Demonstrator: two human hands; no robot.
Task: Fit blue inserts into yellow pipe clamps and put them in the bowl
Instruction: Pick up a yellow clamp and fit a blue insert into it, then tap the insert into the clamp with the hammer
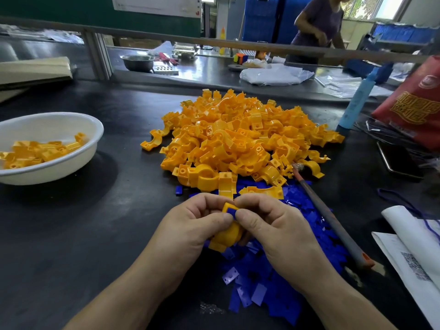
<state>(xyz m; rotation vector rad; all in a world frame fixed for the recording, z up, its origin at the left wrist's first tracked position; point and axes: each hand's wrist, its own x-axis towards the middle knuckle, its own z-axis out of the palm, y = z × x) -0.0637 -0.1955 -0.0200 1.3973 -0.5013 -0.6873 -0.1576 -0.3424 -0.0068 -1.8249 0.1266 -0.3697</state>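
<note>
yellow plastic shows between both hands: the left hand (190,225) and right hand (273,227) together pinch one yellow pipe clamp (227,236) just above the black table (95,234), thumbs pressed on a blue insert (230,211) seated at the clamp's upper end. both hands are closed around this piece. beneath them lies a spread of loose blue inserts (262,287). beyond sits the big heap of yellow clamps (238,136). the white bowl (78,122), well off to the left, holds several clamps. a long brush (333,225) lies at the right of the pile.
</note>
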